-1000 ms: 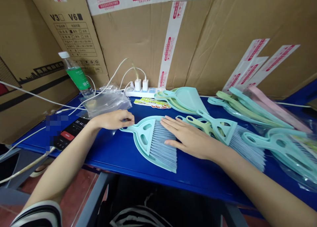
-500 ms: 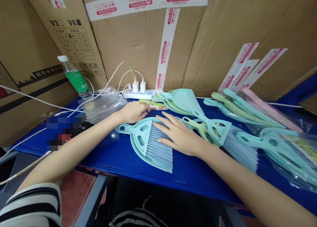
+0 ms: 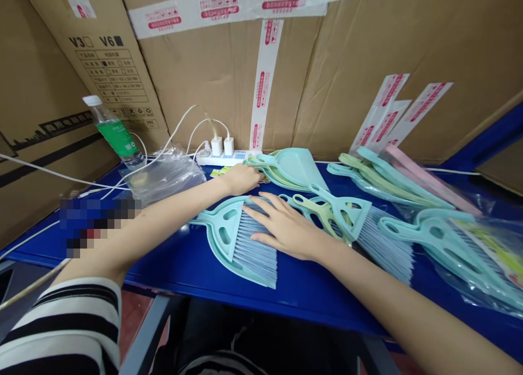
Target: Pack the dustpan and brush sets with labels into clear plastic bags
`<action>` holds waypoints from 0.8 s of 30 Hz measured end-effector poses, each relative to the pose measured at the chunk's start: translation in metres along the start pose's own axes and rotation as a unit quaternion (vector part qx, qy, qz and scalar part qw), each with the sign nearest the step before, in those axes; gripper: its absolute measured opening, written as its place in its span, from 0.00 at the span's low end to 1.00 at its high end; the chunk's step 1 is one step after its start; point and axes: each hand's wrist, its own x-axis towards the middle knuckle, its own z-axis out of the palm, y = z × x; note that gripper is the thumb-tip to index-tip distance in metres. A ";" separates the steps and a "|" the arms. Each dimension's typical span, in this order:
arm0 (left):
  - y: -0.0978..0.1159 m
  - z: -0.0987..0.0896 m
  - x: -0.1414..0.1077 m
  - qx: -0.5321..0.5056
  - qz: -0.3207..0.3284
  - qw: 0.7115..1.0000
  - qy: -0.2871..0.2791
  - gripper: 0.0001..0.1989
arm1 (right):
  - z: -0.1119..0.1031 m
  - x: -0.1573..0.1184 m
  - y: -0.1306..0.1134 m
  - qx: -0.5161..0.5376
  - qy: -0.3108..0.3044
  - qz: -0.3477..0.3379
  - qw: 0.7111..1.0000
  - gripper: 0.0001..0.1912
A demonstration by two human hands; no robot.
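My right hand (image 3: 281, 228) lies open with spread fingers on the grey bristles of a mint-green hand brush (image 3: 232, 228). That brush rests in a matching dustpan (image 3: 223, 259), its handle partly behind my left forearm. Farther back, my left hand (image 3: 243, 179) is over some printed cards (image 3: 220, 171), its fingers curled down and together; whatever is under the fingertips is hidden. Just right of it lie a mint dustpan (image 3: 300, 168) and a green one (image 3: 274, 174), stacked. Beyond my right wrist are another mint brush (image 3: 357, 219) and a green handled piece (image 3: 322, 214).
Bagged dustpan sets (image 3: 445, 244) and several green, mint and pink pieces (image 3: 433, 181) lie at the right. Clear plastic bags (image 3: 163, 173), a bottle (image 3: 114, 135), white cables and a power strip (image 3: 224, 158) are at the back left. Cardboard boxes (image 3: 204, 64) wall the blue table (image 3: 171, 266).
My left hand has moved right and forward over the printed cards. My right hand stays on the bristles. The whole view has shifted slightly.
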 end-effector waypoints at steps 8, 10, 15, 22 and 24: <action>-0.002 0.001 0.004 0.015 0.012 0.999 0.028 0.15 | 0.001 -0.001 0.004 -0.009 0.002 -0.006 1.000 0.29; -0.002 0.002 0.003 0.015 0.014 0.999 0.033 0.14 | -0.001 -0.002 0.004 -0.013 0.000 -0.006 1.000 0.29; -0.007 0.000 -0.001 0.003 0.018 0.998 0.054 0.13 | -0.003 -0.002 0.004 -0.020 -0.002 -0.010 1.000 0.29; -0.017 -0.001 -0.009 -0.040 0.004 0.996 0.081 0.09 | -0.004 -0.005 0.004 -0.033 0.020 -0.012 0.999 0.27; -0.019 -0.002 -0.013 -0.052 0.004 0.995 0.087 0.09 | -0.006 -0.005 0.006 -0.042 0.031 -0.013 0.999 0.26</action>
